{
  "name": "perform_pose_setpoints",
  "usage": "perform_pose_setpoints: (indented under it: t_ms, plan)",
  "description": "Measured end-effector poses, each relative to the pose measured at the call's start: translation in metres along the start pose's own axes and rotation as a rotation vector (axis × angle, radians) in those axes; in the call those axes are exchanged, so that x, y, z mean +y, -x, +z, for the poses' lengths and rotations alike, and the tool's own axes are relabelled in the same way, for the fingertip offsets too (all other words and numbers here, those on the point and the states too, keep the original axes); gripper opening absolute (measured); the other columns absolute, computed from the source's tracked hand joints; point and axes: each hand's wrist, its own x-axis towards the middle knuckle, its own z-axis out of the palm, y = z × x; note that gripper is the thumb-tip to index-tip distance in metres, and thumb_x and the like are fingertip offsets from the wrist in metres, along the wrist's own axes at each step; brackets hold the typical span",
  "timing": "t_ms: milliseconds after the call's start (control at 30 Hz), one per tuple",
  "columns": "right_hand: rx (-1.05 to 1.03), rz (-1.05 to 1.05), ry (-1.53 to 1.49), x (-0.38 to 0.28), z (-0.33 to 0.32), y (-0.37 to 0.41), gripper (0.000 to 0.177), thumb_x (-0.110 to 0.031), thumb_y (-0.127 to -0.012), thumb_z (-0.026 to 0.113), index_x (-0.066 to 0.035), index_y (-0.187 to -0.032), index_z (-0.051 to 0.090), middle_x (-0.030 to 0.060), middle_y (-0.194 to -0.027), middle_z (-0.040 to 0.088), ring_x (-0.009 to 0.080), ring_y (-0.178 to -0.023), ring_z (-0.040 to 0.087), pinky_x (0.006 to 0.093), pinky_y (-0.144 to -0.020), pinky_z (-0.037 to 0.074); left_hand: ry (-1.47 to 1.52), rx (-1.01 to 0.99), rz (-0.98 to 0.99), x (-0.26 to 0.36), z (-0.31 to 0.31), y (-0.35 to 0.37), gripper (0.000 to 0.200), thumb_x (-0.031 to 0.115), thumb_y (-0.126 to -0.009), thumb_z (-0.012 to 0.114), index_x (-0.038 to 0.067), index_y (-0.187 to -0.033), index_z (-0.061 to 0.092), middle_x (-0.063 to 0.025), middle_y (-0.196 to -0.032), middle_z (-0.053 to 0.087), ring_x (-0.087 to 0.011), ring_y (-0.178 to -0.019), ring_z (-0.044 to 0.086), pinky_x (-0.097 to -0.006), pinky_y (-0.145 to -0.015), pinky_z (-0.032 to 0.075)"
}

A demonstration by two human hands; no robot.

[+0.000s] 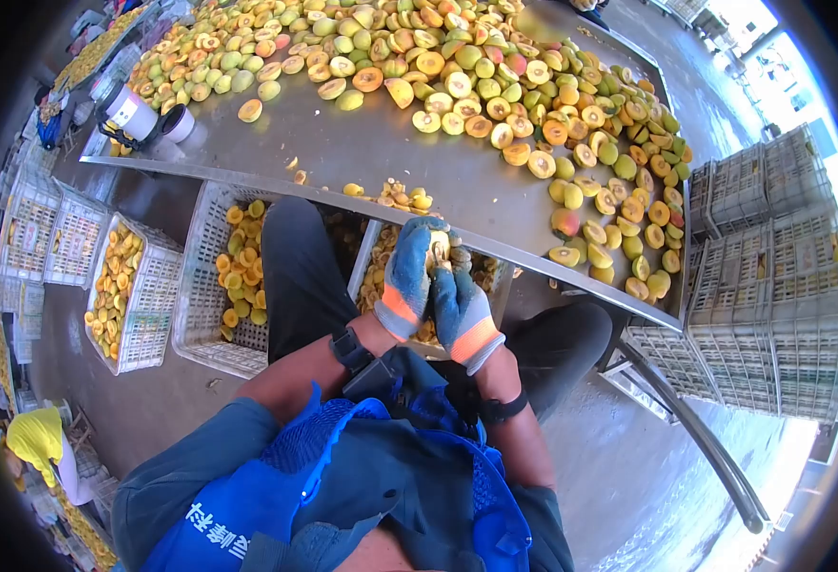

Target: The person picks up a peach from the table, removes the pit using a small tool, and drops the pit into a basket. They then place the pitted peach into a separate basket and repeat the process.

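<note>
Both hands meet over a crate at the table's near edge, in blue-grey gloves with orange cuffs. My left hand [409,272] is closed round a halved stone fruit [440,248], its pale cut face showing between the fingers. My right hand [459,307] is closed just below, its fingertips against the fruit; anything inside this fist is hidden. Beneath the hands, a crate of fruit pieces [371,276] is partly covered. Small fruit scraps [402,197] lie on the table edge just beyond.
Many halved yellow-green fruits [457,81] cover the metal table [343,143]. A jug [128,112] and a cup [179,124] stand at its left. Crates of fruit halves [181,315] sit at my left; stacked crates [771,276] rise at right. A person in yellow [36,443] is far left.
</note>
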Motion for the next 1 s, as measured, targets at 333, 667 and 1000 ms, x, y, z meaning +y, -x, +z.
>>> perform_pose_setpoints:
  t_ms: [333, 667, 1000]
  plan:
    - [-0.028, 0.095, 0.232, -0.002, 0.001, -0.005, 0.042, -0.030, -0.106, 0.049, 0.004, -0.129, 0.056, 0.0332, -0.101, 0.067, 0.0474, -0.098, 0.067, 0.0459, -0.082, 0.054, 0.176, 0.015, -0.171, -0.006, -0.010, -0.001, 0.022, 0.023, -0.105, 0.045, 0.006, -0.115, 0.055, -0.0088, -0.102, 0.062, -0.0202, -0.094, 0.065, -0.0338, -0.087, 0.056]
    - [0.103, 0.085, 0.306, 0.000, 0.017, 0.001, 0.042, -0.034, -0.106, 0.047, 0.003, -0.121, 0.057, 0.0342, -0.093, 0.066, 0.0525, -0.090, 0.064, 0.0530, -0.074, 0.053, 0.429, 0.176, -0.309, 0.012, 0.005, 0.002, 0.024, 0.028, -0.104, 0.043, 0.011, -0.115, 0.056, -0.0085, -0.100, 0.064, -0.0221, -0.091, 0.065, -0.0356, -0.087, 0.055]
    - [0.007, 0.050, 0.117, -0.002, 0.004, 0.006, 0.035, -0.028, -0.106, 0.050, 0.005, -0.113, 0.060, 0.0265, -0.085, 0.068, 0.0392, -0.080, 0.069, 0.0421, -0.068, 0.053, 0.334, 0.049, -0.261, 0.017, 0.004, 0.010, 0.027, 0.030, -0.106, 0.041, 0.010, -0.118, 0.054, -0.0082, -0.106, 0.064, -0.0206, -0.095, 0.066, -0.0352, -0.088, 0.056]
